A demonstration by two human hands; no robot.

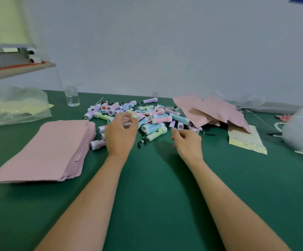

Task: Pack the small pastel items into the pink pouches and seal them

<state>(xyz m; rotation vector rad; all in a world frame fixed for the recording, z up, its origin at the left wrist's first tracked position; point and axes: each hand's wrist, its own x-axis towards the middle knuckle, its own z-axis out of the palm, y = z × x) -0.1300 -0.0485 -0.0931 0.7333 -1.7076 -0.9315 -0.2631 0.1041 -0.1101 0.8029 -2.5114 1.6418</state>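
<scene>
Head view: left hand [121, 137], grip curled round one pastel item [127, 125] over the pile [156, 115]; right hand [187, 143], grip loose, empty; pink pouches [45, 151] stacked near left, likely for easy reach.

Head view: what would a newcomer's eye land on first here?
The heap of pastel items mid-table, bright against the green table, with the left hand and right hand at its near edge. Next, the neat stack of pink pouches at left and the loose pink pouches at right.
</scene>
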